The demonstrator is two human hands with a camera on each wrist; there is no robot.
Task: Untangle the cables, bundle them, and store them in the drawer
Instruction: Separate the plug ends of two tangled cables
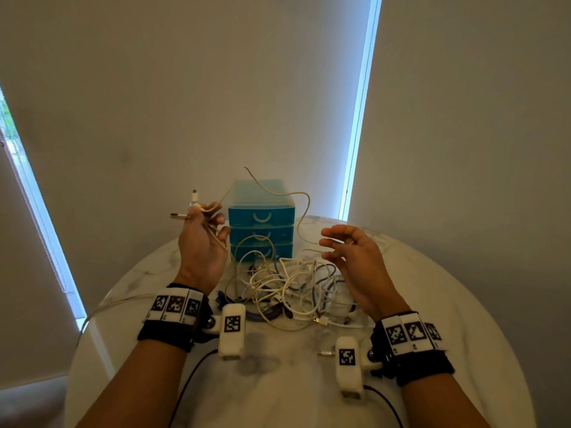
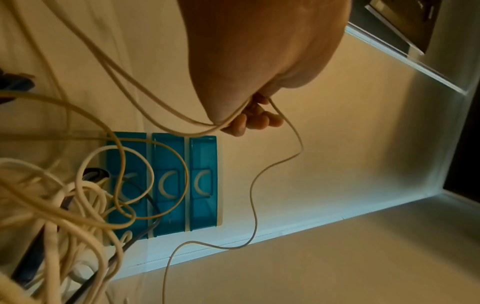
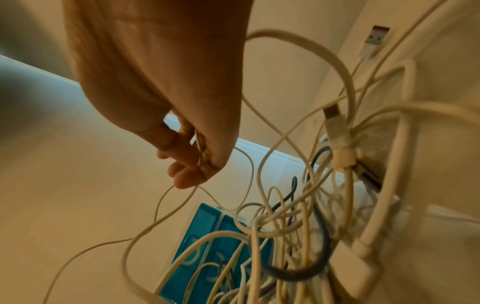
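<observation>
While both hands hover above the round white marble-patterned bench (image 1: 432, 304), the left hand (image 1: 200, 242) is raised, its grip curled round a thin cream cable (image 1: 278, 193) with both white plug ends (image 1: 194, 197) sticking out past the fingers. From that hand the cable arcs up over the small blue translucent plastic three-drawer chest (image 1: 261, 216) and comes down to the right hand (image 1: 355, 257). Right grip loose, fingers half-curled; right wrist view shows the thin cable passing through the fingers (image 3: 187, 176), lightly pinched. All three drawers closed, curved pale handles facing the person. Chest stands at the far side of the bench by the wall. Between hands and chest, a tangled heap of white, cream and dark grey-blue cables (image 1: 287, 288) lies on the bench, some loops resting against the bottom drawer. Another run of the cream cable trails off the bench's left edge
</observation>
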